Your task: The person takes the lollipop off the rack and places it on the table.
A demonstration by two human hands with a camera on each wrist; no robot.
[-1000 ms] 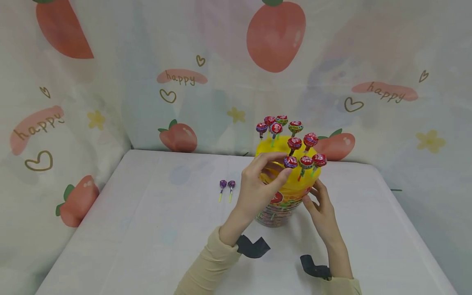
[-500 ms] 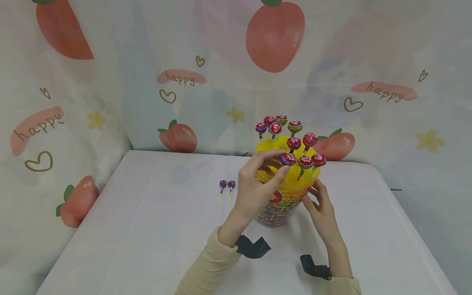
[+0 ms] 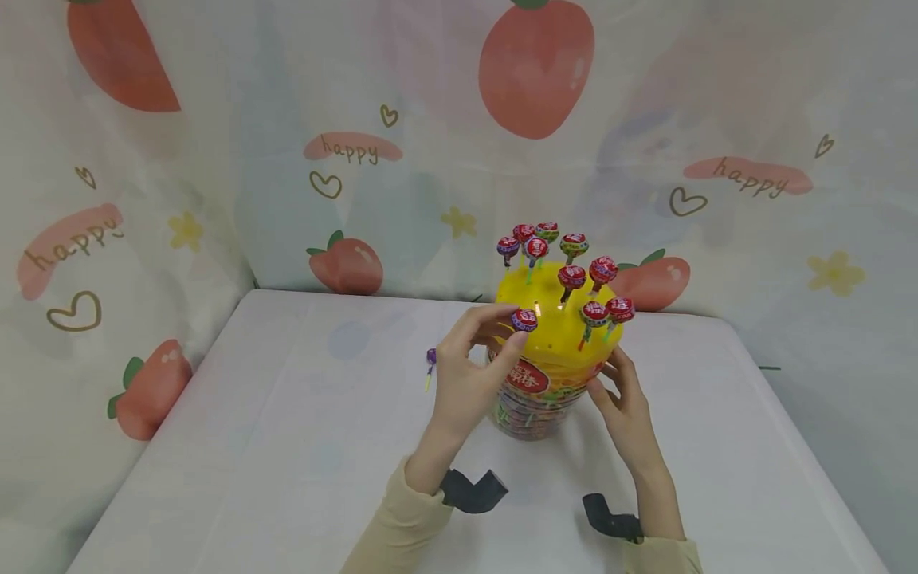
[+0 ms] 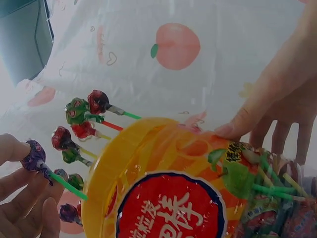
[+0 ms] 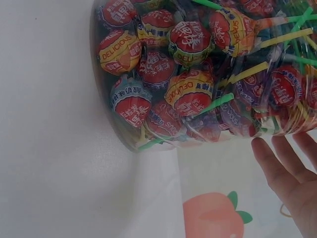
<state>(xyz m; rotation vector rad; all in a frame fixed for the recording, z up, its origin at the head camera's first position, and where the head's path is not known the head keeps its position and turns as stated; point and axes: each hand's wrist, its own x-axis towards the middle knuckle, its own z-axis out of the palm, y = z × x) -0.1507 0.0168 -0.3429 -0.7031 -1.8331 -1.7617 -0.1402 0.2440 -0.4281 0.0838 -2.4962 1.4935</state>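
Note:
Between thumb and fingers, my left hand (image 3: 464,373) pinches a lollipop (image 4: 34,154) by its purple-and-red wrapped head, at the front left of a yellow lid (image 3: 555,339). Its green stick points at the lid's edge in the left wrist view; whether the tip touches is unclear. The lid tops a clear jar (image 3: 529,418) packed with wrapped lollipops. Several lollipops (image 3: 536,249) stand upright in the lid's top. Against the jar's right side rests my right hand (image 3: 625,408); its fingers (image 5: 277,171) are fairly straight, fingertips near the jar wall in the right wrist view.
Left of the jar, a small purple lollipop (image 3: 431,359) with a yellow stick lies on the white table (image 3: 287,446), partly behind my left hand. A printed fruit backdrop (image 3: 423,183) hangs along the table's back.
My left hand has moved left with the pinched lollipop, from the lid's front middle to its left edge. It now hides one of two purple lollipops on the table. My right hand stays put.

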